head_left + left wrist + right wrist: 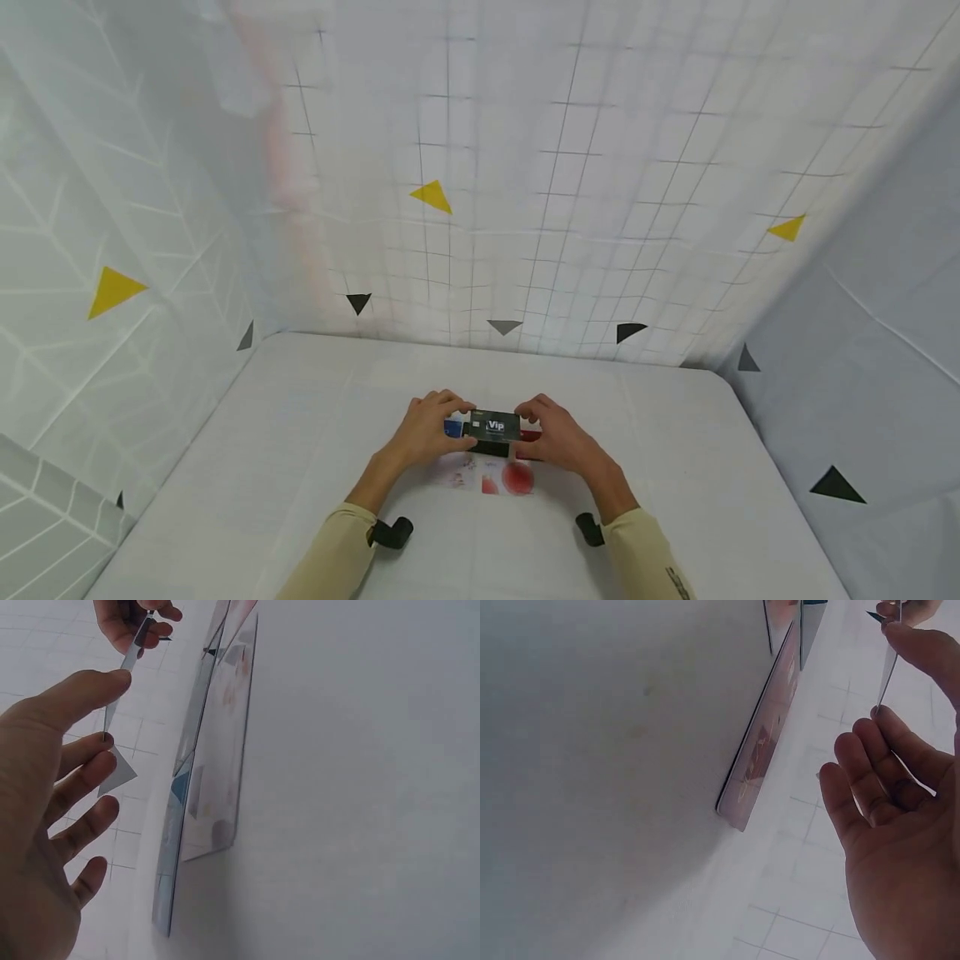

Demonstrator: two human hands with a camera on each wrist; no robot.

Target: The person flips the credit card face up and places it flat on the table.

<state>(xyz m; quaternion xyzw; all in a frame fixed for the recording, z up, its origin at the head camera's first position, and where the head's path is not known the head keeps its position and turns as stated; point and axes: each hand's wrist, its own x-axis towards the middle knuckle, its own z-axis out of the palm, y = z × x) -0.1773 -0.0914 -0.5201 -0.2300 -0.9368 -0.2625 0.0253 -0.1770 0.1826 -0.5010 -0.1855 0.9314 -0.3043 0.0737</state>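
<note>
A dark green card printed "Vip", with a small chip at its left, is held up over the table between both hands. My left hand pinches its left end between thumb and index finger. At the opposite end, my right hand pinches it the same way. Both wrist views show the card edge-on, the left hand's other fingers spread loosely. Beneath it are a blue card, a black card and a red card, partly hidden by the hands and the held card.
Nearer the person, a pale card with pinkish print and a card with a red circle lie on the white table. Fabric walls with a grid and coloured triangles enclose the table. Black wrist mounts stick out from the sleeves.
</note>
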